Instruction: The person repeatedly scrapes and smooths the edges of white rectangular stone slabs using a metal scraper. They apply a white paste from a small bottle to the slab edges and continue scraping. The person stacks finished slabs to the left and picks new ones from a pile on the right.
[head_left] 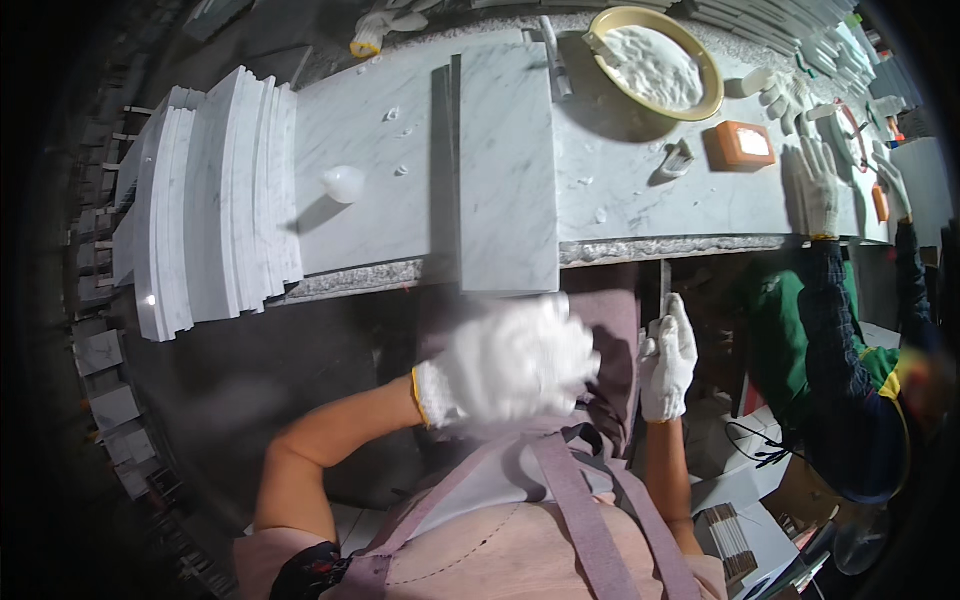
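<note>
A long grey-veined white marble strip (508, 165) lies across the worktable, its near end reaching past the front edge. Just below that end is my left hand (515, 362) in a white knitted glove. Motion smears its fingers, and I cannot make out whether white material is in them. My right hand (672, 365), also gloved in white, is held up to the right of my apron. Its fingers are stretched out close together and nothing shows in them. It stays below the table edge, apart from the marble.
Marble strips (215, 200) stand stacked at the left, beside a white rounded lump (343, 184). Farther right are a yellow bowl of white powder (717, 90), an orange block (745, 144) and a crumpled scrap (677, 160). A co-worker's gloved hand (820, 190) rests on the table.
</note>
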